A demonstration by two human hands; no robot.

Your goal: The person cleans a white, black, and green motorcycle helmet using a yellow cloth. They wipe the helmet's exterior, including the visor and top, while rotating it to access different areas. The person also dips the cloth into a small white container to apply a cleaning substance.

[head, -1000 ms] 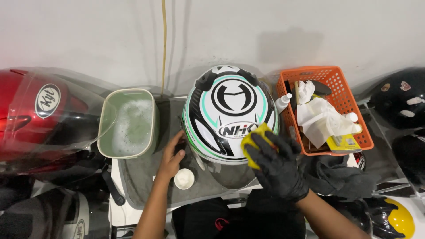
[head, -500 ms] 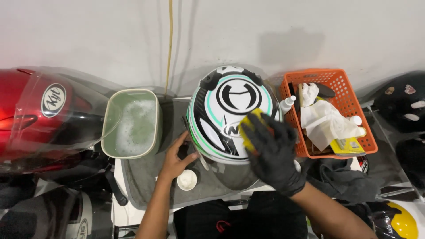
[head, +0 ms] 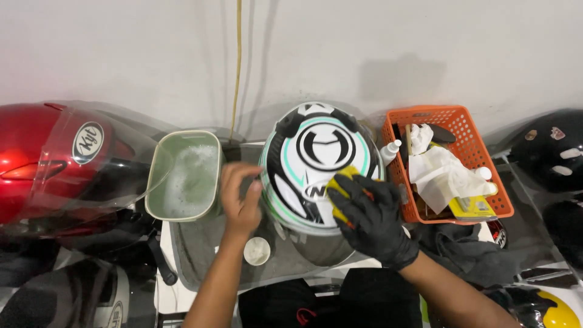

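Note:
A white motorcycle helmet (head: 316, 152) with black and teal markings stands in the middle on a grey towel (head: 200, 249). My bare left hand (head: 240, 197) presses flat against the helmet's left side, steadying it. My right hand (head: 373, 222), in a black glove, holds a yellow sponge (head: 341, 182) against the helmet's lower right front.
A green tub of soapy water (head: 185, 176) sits left of the helmet. An orange basket (head: 480, 136) with white cloths and bottles stands to the right. A red helmet (head: 57, 161) lies far left, black helmets (head: 555, 152) far right. A small white cap (head: 257, 250) rests on the towel.
The sponge hand slid from the helmet's right side across its front and back toward the lower right. My left hand moved up from the towel onto the helmet's side.

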